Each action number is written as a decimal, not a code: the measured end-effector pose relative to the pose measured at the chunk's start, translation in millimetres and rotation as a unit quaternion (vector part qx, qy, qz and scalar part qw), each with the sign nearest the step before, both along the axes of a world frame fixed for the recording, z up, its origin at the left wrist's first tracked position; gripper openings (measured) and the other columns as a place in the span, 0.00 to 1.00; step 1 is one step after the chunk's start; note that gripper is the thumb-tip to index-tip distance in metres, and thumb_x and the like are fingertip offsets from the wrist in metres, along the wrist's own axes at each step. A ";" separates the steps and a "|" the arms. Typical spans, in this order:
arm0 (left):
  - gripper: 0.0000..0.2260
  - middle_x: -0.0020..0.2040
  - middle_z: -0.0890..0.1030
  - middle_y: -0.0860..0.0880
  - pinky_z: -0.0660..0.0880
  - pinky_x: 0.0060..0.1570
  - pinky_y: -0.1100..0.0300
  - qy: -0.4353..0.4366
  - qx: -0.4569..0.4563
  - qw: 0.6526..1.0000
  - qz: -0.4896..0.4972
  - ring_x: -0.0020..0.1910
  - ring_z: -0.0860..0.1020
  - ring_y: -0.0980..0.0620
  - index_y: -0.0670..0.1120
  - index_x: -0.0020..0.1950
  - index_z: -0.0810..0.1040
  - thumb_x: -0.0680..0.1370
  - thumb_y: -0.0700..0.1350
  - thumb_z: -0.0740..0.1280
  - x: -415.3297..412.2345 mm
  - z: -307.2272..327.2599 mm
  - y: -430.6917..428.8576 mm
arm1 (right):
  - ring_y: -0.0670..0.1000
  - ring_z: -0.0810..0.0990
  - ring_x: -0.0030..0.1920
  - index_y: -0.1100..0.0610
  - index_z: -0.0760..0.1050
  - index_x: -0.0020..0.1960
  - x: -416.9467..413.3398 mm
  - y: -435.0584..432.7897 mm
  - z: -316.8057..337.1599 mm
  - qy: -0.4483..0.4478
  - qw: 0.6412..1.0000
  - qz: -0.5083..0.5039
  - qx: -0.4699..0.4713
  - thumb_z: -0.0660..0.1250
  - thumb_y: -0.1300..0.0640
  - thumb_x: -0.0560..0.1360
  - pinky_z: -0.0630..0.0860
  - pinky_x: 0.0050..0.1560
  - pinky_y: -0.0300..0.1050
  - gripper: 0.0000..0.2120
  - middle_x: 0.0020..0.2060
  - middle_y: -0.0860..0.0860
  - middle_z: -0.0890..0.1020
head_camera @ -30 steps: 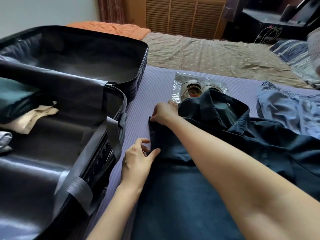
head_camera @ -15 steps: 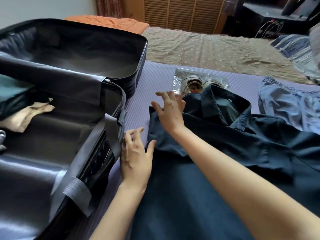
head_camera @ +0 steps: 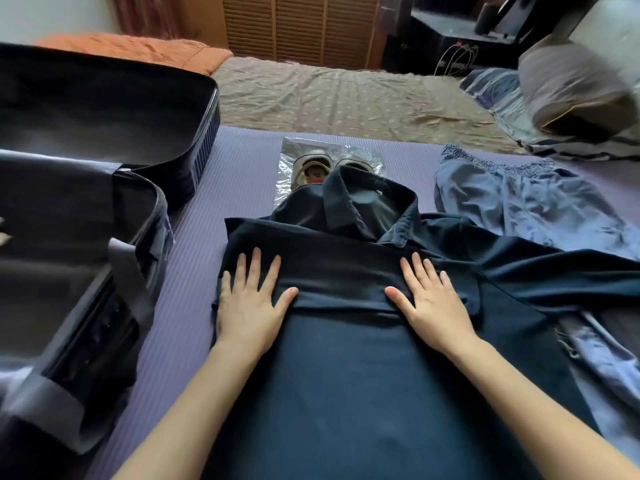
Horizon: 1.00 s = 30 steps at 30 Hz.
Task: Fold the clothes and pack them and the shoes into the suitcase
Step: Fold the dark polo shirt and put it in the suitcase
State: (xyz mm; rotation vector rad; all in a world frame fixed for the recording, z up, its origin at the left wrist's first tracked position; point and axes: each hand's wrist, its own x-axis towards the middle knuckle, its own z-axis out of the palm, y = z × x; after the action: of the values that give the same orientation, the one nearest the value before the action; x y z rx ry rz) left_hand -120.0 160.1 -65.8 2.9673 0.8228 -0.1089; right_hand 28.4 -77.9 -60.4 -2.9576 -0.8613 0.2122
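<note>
The dark navy collared shirt lies flat on the purple ribbed mat in the centre of the frame. Its long axis runs from the bottom edge toward upper centre, with the collar pointing away from the wearer. A folded band of the shirt's fabric crosses the shirt horizontally just below the collar, and the other sleeve trails off to the right edge. The left hand and right hand rest palm down on that band, fingers straight and spread, gripping nothing. They sit well apart, one at each end. The collar overlaps the near edge of a clear plastic bag holding a pair of pale shoes at upper centre. The open black suitcase fills the left of the frame, just beside the shirt's left edge. What it holds cannot be made out. Light blue elastic-waist shorts lie at right, touching the trailing sleeve. A beige bedsheet, an orange blanket and a louvred wooden door occupy the top. Half a second ago the right hand reached across to the shirt's left shoulder, next to the left hand. It has since moved to the right, and both hands are now flattened on the fold.
</note>
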 end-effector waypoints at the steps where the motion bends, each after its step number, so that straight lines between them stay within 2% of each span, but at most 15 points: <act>1: 0.30 0.77 0.35 0.47 0.41 0.74 0.50 0.008 -0.001 1.000 0.004 0.76 0.37 0.47 0.53 0.76 0.35 0.79 0.64 0.39 -1.4 1.9 -0.3 | 0.48 0.38 0.77 0.50 0.41 0.78 1.3 1.2 -1.1 -0.003 1.000 0.003 -0.001 0.33 0.29 0.71 0.37 0.75 0.46 0.42 0.77 0.49 0.41; 3: 0.30 0.77 0.35 0.47 0.41 0.74 0.50 0.017 -0.003 1.000 0.011 0.76 0.37 0.47 0.53 0.76 0.35 0.78 0.65 0.39 -3.8 3.6 1.2 | 0.48 0.40 0.77 0.50 0.44 0.78 3.0 3.0 0.7 0.021 0.999 0.009 0.046 0.36 0.30 0.73 0.38 0.75 0.46 0.39 0.77 0.48 0.42; 6: 0.31 0.77 0.36 0.46 0.42 0.75 0.49 0.033 -0.014 0.999 0.017 0.76 0.37 0.47 0.52 0.77 0.36 0.78 0.65 0.40 -1.0 9.7 1.6 | 0.47 0.46 0.77 0.52 0.53 0.77 13.8 -8.1 13.7 0.051 0.971 -0.033 0.229 0.53 0.45 0.81 0.40 0.75 0.46 0.27 0.77 0.48 0.48; 7: 0.32 0.77 0.36 0.45 0.42 0.74 0.48 0.023 -0.018 0.999 0.020 0.76 0.37 0.46 0.51 0.77 0.37 0.78 0.65 0.40 1.1 13.0 0.4 | 0.47 0.45 0.77 0.52 0.53 0.77 19.6 -15.5 19.1 0.031 0.969 -0.044 0.243 0.55 0.47 0.81 0.39 0.75 0.46 0.27 0.77 0.48 0.49; 9: 0.33 0.77 0.38 0.43 0.39 0.73 0.47 -0.024 -0.009 1.000 0.007 0.76 0.36 0.45 0.49 0.77 0.39 0.78 0.64 0.42 7.3 20.2 -5.3 | 0.48 0.43 0.77 0.53 0.50 0.78 28.5 -31.8 25.7 -0.001 0.979 -0.039 0.202 0.55 0.48 0.81 0.37 0.74 0.46 0.29 0.77 0.49 0.48; 11: 0.32 0.77 0.37 0.44 0.36 0.72 0.46 -0.068 -0.001 0.997 -0.026 0.75 0.34 0.47 0.51 0.77 0.39 0.78 0.64 0.44 14.8 23.8 -12.4 | 0.48 0.42 0.77 0.53 0.48 0.78 26.6 -43.3 24.7 -0.011 0.989 -0.011 0.144 0.55 0.48 0.81 0.36 0.74 0.46 0.29 0.77 0.48 0.46; 13: 0.32 0.77 0.36 0.48 0.36 0.71 0.43 -0.068 -0.027 0.997 -0.037 0.75 0.33 0.50 0.54 0.77 0.39 0.77 0.65 0.45 19.6 20.5 -18.1 | 0.49 0.45 0.77 0.53 0.49 0.78 21.3 -50.7 17.6 -0.029 0.992 0.004 0.124 0.55 0.48 0.81 0.38 0.74 0.45 0.28 0.77 0.48 0.48; 15: 0.32 0.77 0.36 0.50 0.36 0.71 0.41 -0.044 -0.056 0.997 -0.029 0.75 0.33 0.51 0.56 0.76 0.39 0.77 0.66 0.44 21.1 11.6 -20.8 | 0.55 0.57 0.75 0.56 0.58 0.76 24.8 -53.9 11.8 -0.076 0.984 -0.027 0.162 0.57 0.49 0.81 0.48 0.73 0.46 0.26 0.75 0.53 0.60; 16: 0.32 0.77 0.36 0.50 0.36 0.71 0.40 -0.034 -0.061 0.997 -0.024 0.75 0.33 0.52 0.57 0.76 0.39 0.76 0.67 0.43 20.7 6.7 -21.2 | 0.57 0.62 0.70 0.58 0.64 0.74 30.2 -53.6 12.0 -0.094 0.977 -0.062 0.183 0.60 0.49 0.80 0.53 0.70 0.46 0.25 0.71 0.55 0.68; 17: 0.32 0.77 0.36 0.51 0.35 0.71 0.40 -0.028 -0.061 0.998 -0.018 0.75 0.33 0.52 0.57 0.76 0.38 0.76 0.67 0.42 20.2 3.4 -21.1 | 0.58 0.65 0.65 0.57 0.69 0.70 37.1 -51.9 14.0 -0.102 0.971 -0.095 0.194 0.63 0.50 0.78 0.55 0.65 0.46 0.23 0.65 0.55 0.74; 19: 0.32 0.77 0.35 0.51 0.34 0.70 0.40 -0.023 -0.059 0.998 -0.010 0.74 0.32 0.52 0.58 0.76 0.37 0.76 0.67 0.41 20.1 1.1 -21.0 | 0.58 0.66 0.59 0.53 0.78 0.61 49.9 -46.2 19.6 -0.110 0.969 -0.125 0.185 0.68 0.52 0.75 0.55 0.57 0.46 0.16 0.57 0.53 0.79; 22: 0.32 0.77 0.35 0.52 0.34 0.70 0.40 -0.023 -0.058 0.998 -0.002 0.74 0.32 0.52 0.58 0.76 0.38 0.75 0.68 0.41 21.0 2.0 -22.2 | 0.57 0.67 0.57 0.53 0.81 0.51 60.4 -38.4 28.6 -0.138 0.963 -0.141 0.182 0.70 0.56 0.73 0.54 0.54 0.46 0.07 0.50 0.51 0.81; 26: 0.35 0.77 0.35 0.52 0.34 0.69 0.39 -0.020 -0.058 0.998 0.010 0.74 0.32 0.52 0.58 0.76 0.38 0.72 0.71 0.40 21.6 2.9 -25.9 | 0.59 0.69 0.56 0.56 0.80 0.52 58.4 -35.3 26.7 -0.187 0.957 -0.134 0.177 0.68 0.65 0.72 0.60 0.55 0.49 0.10 0.50 0.55 0.78; 28: 0.36 0.77 0.35 0.52 0.34 0.69 0.38 -0.011 -0.055 0.998 0.016 0.74 0.32 0.52 0.58 0.76 0.38 0.72 0.72 0.40 23.3 5.3 -26.9 | 0.59 0.73 0.53 0.58 0.79 0.52 44.5 -35.0 23.9 -0.183 0.952 -0.096 0.227 0.69 0.63 0.72 0.65 0.54 0.50 0.09 0.49 0.55 0.78; 30: 0.37 0.77 0.37 0.50 0.35 0.69 0.37 -0.020 -0.045 0.999 0.018 0.75 0.33 0.50 0.56 0.76 0.39 0.72 0.72 0.41 24.7 8.2 -29.3 | 0.59 0.77 0.52 0.58 0.79 0.54 26.1 -34.6 17.0 -0.178 0.952 -0.045 0.246 0.67 0.56 0.74 0.69 0.53 0.51 0.11 0.50 0.55 0.80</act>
State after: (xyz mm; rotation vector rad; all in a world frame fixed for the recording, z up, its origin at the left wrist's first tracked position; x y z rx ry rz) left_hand -95.3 130.8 -57.6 2.8606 0.8429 -0.0826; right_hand 54.5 -112.5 -43.3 -2.5775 -0.6778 -0.4853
